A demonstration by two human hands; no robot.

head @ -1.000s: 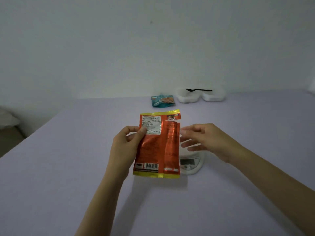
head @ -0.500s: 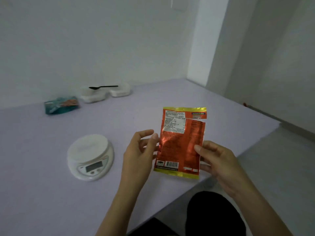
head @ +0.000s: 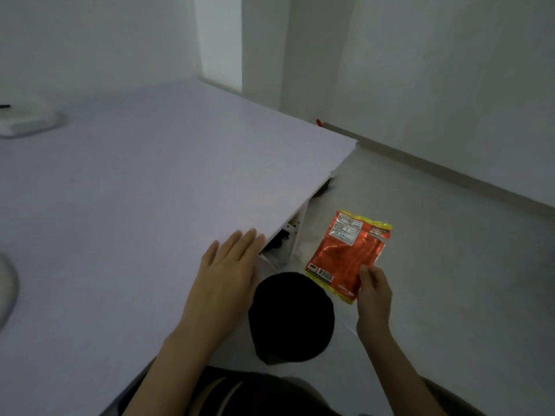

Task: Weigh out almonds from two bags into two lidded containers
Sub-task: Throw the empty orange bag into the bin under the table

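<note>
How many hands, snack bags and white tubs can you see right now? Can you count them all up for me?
Hands: 2, the left hand flat on the table and the right hand holding the bag
Orange snack bags: 1
White tubs: 1, partly cut off at the picture's left edge
Total: 4

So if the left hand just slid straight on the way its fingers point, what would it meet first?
Probably nothing: the left hand lies flat on the table, fingertips at its near edge. Beyond is open air, then the floor, though depth is hard to judge.
</note>
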